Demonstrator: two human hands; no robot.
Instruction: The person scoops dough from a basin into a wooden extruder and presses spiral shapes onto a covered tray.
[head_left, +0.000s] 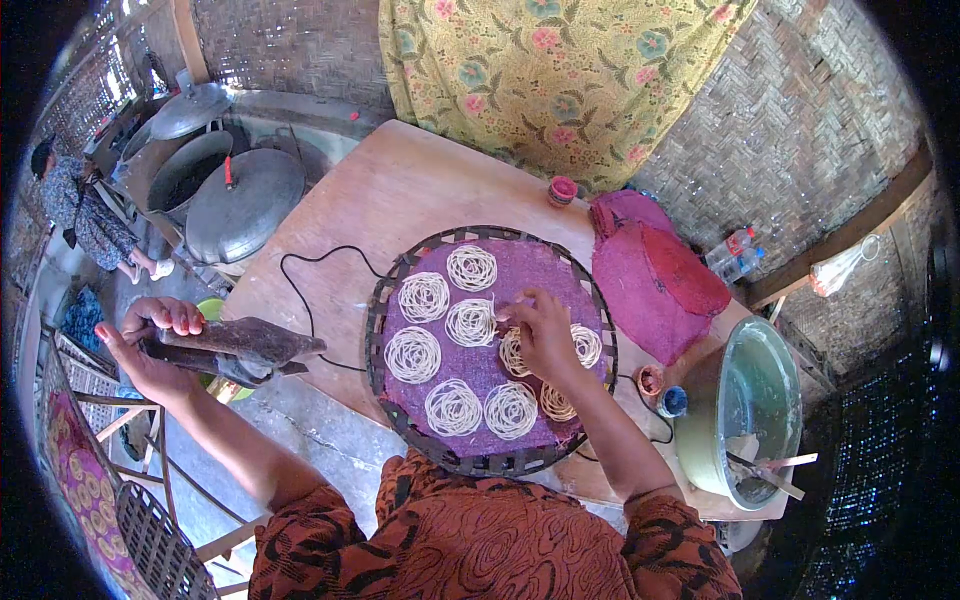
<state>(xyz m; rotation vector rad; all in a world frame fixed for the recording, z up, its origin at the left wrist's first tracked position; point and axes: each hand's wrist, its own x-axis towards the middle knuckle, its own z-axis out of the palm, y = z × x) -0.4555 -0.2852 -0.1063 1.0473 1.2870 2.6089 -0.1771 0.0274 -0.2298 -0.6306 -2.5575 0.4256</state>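
My left hand (165, 345) is closed around one end of a dark, long-handled hand press (255, 343), held out to the left of the table. On the table a round woven tray (378, 340) lined with purple cloth (470, 360) carries several coils of pale noodle-like strands. Bent fingers of my right hand (540, 325) pinch at the right edge of the middle coil (469, 322); what is between the fingertips is hidden. My right hand and forearm partly cover the coils on the right, such as the coil (586, 345) near the rim.
A green basin (700, 420) with utensils stands at the table's right end, near small jars and pink cloth (650, 270). A black cord (290, 290) runs under the tray. Large lidded pots (245, 205) stand at the left, where another person (85, 205) is. A second coil-filled tray (95, 490) leans lower left.
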